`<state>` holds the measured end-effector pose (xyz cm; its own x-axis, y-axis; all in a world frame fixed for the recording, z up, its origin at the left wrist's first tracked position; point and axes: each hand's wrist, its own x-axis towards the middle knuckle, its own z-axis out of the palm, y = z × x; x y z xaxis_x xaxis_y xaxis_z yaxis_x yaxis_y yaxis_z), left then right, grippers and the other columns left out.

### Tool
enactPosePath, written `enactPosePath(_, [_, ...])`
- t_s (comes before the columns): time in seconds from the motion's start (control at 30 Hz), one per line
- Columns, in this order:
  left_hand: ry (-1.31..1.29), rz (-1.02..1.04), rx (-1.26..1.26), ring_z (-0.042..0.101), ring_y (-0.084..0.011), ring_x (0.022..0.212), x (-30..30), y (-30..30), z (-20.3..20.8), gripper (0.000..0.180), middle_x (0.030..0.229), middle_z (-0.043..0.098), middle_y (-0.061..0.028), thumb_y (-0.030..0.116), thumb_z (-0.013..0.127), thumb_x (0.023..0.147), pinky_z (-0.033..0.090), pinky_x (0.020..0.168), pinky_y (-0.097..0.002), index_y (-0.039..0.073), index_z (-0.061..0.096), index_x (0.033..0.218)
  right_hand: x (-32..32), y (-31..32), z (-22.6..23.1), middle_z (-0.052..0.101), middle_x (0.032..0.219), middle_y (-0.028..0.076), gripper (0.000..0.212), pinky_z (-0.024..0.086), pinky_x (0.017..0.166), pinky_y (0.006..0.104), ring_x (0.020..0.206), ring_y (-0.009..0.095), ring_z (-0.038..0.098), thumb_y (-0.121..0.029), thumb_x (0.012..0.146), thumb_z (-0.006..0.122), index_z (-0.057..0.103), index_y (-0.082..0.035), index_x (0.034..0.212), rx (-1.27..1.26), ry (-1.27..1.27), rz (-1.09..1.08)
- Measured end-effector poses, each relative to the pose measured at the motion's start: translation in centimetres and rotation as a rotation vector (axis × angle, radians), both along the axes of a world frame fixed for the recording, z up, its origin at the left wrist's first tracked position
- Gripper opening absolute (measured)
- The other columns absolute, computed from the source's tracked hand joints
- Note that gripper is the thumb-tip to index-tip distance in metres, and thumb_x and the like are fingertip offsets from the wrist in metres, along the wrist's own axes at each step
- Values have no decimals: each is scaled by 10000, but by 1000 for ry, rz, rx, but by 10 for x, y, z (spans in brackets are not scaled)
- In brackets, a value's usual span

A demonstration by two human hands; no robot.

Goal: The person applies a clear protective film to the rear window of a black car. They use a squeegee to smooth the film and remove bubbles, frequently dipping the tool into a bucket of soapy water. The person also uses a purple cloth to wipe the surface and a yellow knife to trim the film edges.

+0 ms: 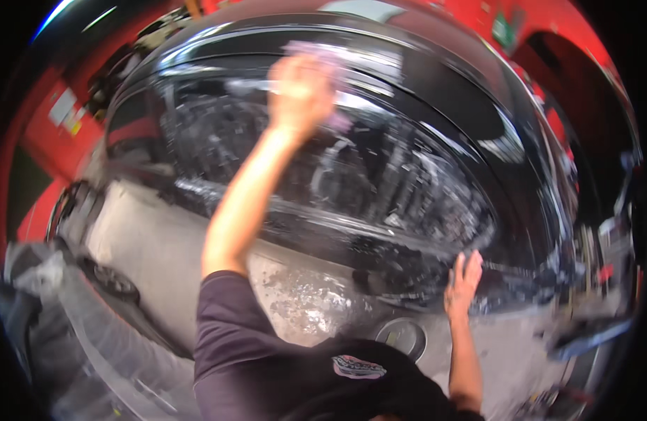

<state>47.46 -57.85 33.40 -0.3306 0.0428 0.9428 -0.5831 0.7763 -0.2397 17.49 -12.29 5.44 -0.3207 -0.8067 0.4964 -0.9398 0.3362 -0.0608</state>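
My left hand [293, 95], blurred by motion, reaches up over the side of a shiny black car [471, 119]. It presses a pinkish-purple cloth [335, 121] against the area around the top edge of the side windows. Beneath that arm, the long window area [351, 175] is covered with whitish streaks and wrinkle-like marks; whether this is film or wet residue I cannot tell. Lower and to the right, my right hand [464, 282] is held at the car's lower side with its fingers apart and nothing in it. Whether it touches the panel is unclear.
On the grey floor, which has a wet-looking patch [313, 298], a round dark container [402, 338] stands near my body. Translucent sheeting [127, 344] hangs at the left, near a wheel [111, 278]. Red walls [56, 133] surround the car. Blurred equipment [593, 337] stands at the right.
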Motion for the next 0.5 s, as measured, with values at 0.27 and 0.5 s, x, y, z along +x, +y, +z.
enactPosePath(0.27, [10, -36, 69, 479, -437, 1392, -45, 20, -36, 353, 1495, 544, -240, 214, 702, 971, 383, 1171, -539, 20, 723, 1265, -3, -1, -4, 190, 1758, 288, 583, 211, 1304, 601, 1619, 521, 172, -183, 1054, 609, 464, -37, 1600, -65, -177, 29])
enactPosePath(0.5, [-305, -345, -1, 491, -478, 1411, -237, 195, -85, 388, 1485, 569, -227, 183, 715, 909, 373, 1186, -632, 64, 710, 1278, -14, 9, -5, 177, 1774, 248, 703, 181, 1328, 568, 1640, 472, 153, -162, 1010, 631, 377, -63, 1658, 47, -206, 35])
